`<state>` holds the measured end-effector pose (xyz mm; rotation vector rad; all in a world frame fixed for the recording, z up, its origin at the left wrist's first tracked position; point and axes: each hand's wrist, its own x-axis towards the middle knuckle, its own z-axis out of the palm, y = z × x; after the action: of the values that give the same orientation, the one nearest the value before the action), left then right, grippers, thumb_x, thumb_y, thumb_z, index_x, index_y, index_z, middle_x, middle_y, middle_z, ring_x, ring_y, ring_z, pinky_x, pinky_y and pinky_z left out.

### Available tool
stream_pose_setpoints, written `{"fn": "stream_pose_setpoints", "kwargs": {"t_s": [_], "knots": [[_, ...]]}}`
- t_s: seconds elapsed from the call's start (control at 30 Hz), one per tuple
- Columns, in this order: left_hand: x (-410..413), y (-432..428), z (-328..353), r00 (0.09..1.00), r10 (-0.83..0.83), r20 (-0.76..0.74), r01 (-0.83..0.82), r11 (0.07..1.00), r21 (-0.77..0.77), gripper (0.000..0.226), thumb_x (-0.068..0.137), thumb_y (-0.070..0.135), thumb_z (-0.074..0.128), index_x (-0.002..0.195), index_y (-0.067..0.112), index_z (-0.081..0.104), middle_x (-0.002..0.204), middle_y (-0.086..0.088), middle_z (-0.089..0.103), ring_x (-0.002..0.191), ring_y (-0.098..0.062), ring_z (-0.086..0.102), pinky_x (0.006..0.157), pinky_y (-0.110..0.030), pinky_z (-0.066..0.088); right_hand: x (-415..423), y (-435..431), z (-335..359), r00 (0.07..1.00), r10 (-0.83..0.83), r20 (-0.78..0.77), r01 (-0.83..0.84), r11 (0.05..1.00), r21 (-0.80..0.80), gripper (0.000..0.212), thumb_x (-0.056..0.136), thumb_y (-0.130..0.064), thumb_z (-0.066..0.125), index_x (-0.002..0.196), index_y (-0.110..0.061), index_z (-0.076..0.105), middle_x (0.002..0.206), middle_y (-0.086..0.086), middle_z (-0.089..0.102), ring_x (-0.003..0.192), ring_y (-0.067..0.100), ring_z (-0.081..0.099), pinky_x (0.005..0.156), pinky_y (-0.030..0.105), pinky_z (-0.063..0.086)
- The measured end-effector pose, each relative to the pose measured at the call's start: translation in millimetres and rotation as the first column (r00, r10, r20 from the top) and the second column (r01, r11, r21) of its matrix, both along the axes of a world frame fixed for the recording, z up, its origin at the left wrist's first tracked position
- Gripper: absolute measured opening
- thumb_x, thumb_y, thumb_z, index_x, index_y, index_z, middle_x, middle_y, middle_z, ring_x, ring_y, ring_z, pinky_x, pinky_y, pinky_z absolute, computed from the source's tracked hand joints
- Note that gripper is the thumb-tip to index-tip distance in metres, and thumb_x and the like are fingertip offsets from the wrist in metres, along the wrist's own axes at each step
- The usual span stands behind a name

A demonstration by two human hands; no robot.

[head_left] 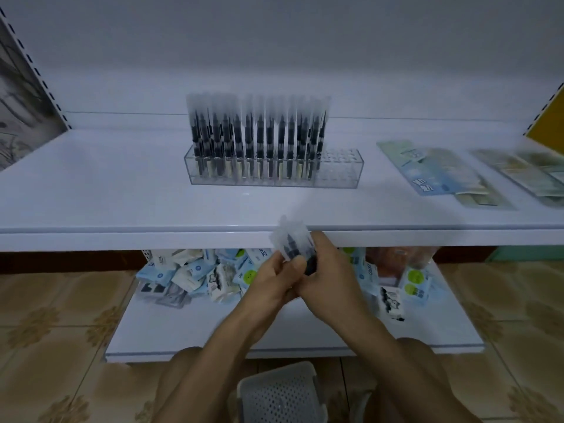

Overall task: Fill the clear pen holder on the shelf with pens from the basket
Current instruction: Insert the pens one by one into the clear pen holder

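Clear-capped pens (290, 239) jut up past both hands' gripping fingers (322, 244).

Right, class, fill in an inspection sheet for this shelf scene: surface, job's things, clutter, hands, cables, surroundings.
Surface: white shelf, dimly lit.
Job's things: clear pen holder mostly full of pens, holes at its right end empty; bundle of pens held at the shelf's front edge; basket low by the person, contents not visible.
Clutter: flat cards on the shelf's right; packets heaped on the lower shelf.
Hands: left hand and right hand both grip the bundle.
Cables: nothing seen.
Surroundings: tiled floor, white back panel.
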<state>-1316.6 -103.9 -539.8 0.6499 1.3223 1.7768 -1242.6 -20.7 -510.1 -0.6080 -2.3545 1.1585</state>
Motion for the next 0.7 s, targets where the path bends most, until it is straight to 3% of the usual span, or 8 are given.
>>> {"fn": "stream_pose_setpoints", "kwargs": {"t_s": [0.1, 0.2, 0.3, 0.47, 0.57, 0.63, 0.7], "knots": [[8.8, 1.0, 5.8, 1.000, 0.026, 0.005, -0.026, 1.000, -0.009, 0.100, 0.043, 0.067, 0.083, 0.119, 0.007, 0.060, 0.111, -0.009, 0.071, 0.107, -0.020, 0.066, 0.082, -0.025, 0.054, 5.7, -1.2, 10.4, 0.994, -0.039, 0.102, 0.007, 0.954, 0.300, 0.009, 0.089, -0.025, 0.050, 0.094, -0.021, 0.044, 0.085, -0.004, 0.058, 0.076, 0.017, 0.056, 0.065, 0.036, 0.047], [21.7, 1.7, 11.3, 0.995, 0.072, 0.064, -0.071, 0.997, -0.015, 0.098, 0.044, 0.067, 0.083, 0.119, 0.008, 0.060, 0.112, -0.006, 0.071, 0.108, -0.017, 0.065, 0.085, -0.025, 0.054, 8.9, -2.8, 18.3, 0.989, -0.040, 0.139, -0.020, 0.914, 0.405, 0.006, 0.093, -0.026, 0.043, 0.093, -0.021, 0.040, 0.089, -0.003, 0.057, 0.079, 0.019, 0.057, 0.068, 0.036, 0.048], [31.4, 0.3, 18.2, 0.982, 0.113, 0.150, -0.115, 0.993, 0.006, 0.095, 0.054, 0.067, 0.078, 0.129, 0.013, 0.055, 0.122, -0.003, 0.067, 0.115, -0.012, 0.061, 0.093, -0.027, 0.052, 8.2, -6.8, 26.0, 0.986, -0.034, 0.165, -0.062, 0.837, 0.543, 0.009, 0.092, -0.022, 0.044, 0.092, -0.022, 0.035, 0.091, -0.002, 0.058, 0.076, 0.019, 0.057, 0.060, 0.033, 0.043], [31.5, 0.0, 43.6, 0.946, 0.174, 0.272, -0.227, 0.958, 0.177, 0.056, 0.083, 0.055, 0.056, 0.120, 0.013, 0.060, 0.117, -0.004, 0.068, 0.118, -0.017, 0.058, 0.102, -0.038, 0.044, -4.0, -12.6, 52.6, 0.977, 0.007, 0.212, -0.168, 0.639, 0.751, 0.013, 0.092, -0.018, 0.046, 0.096, -0.019, 0.035, 0.090, -0.001, 0.055, 0.066, 0.017, 0.043, 0.045, 0.026, 0.018], [24.2, 3.6, 58.5, 0.880, 0.109, 0.463, -0.282, 0.903, 0.324, 0.037, 0.089, 0.048, 0.048, 0.097, 0.017, 0.066, 0.099, -0.001, 0.068, 0.109, -0.017, 0.058, 0.100, -0.037, 0.042, -17.7, -12.4, 76.1, 0.977, -0.044, 0.211, -0.170, 0.446, 0.879, 0.028, 0.072, -0.016, 0.071, 0.092, -0.013, 0.051, 0.072, 0.000, 0.057, 0.051, 0.017, 0.031, 0.046, 0.025, 0.001], [19.9, 6.6, 67.7, 0.819, 0.074, 0.569, -0.331, 0.871, 0.362, 0.039, 0.089, 0.051, 0.049, 0.088, 0.018, 0.069, 0.094, -0.002, 0.067, 0.103, -0.018, 0.060, 0.094, -0.036, 0.044, -27.6, -14.2, 88.7, 0.959, 0.029, 0.282, -0.274, 0.347, 0.897, 0.025, 0.081, -0.014, 0.063, 0.102, -0.010, 0.051, 0.085, 0.003, 0.060, 0.058, 0.020, 0.044, 0.047, 0.025, 0.013], [15.8, 8.1, 79.1, 0.776, 0.040, 0.629, -0.370, 0.837, 0.403, 0.044, 0.089, 0.052, 0.048, 0.080, 0.017, 0.073, 0.090, -0.003, 0.069, 0.093, -0.018, 0.066, 0.082, -0.033, 0.049, -35.9, -15.5, 101.4, 0.940, 0.095, 0.327, -0.340, 0.307, 0.889, 0.027, 0.092, -0.016, 0.046, 0.118, -0.009, 0.045, 0.111, 0.006, 0.057, 0.092, 0.024, 0.055, 0.063, 0.030, 0.031]]}}
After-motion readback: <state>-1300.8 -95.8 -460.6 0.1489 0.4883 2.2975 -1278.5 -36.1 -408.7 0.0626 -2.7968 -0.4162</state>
